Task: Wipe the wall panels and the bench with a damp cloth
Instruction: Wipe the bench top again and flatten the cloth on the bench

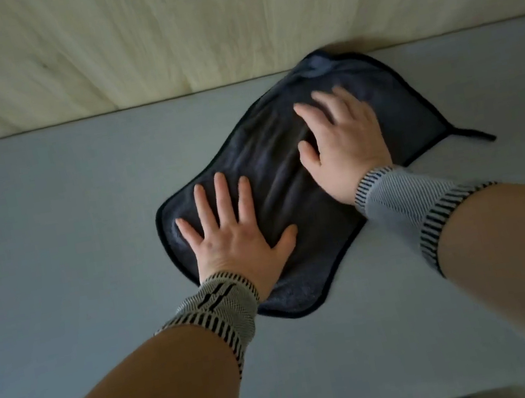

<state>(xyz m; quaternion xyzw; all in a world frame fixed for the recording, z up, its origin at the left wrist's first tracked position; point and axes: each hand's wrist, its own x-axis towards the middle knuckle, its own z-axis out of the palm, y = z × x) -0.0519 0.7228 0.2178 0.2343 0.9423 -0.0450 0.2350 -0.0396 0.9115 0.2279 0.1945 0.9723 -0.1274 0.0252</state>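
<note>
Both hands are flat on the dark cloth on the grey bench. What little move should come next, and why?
Probably slide the cloth sideways to the left along the bench. The left hand and right hand lie open and flat on it, so a push should carry it. Its far corner already touches the wall panel, and a wide bare stretch of bench lies to the left.

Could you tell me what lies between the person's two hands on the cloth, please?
Only bare dark cloth, lightly creased, lies between the left hand and the right hand; the head view shows nothing else there.
</note>
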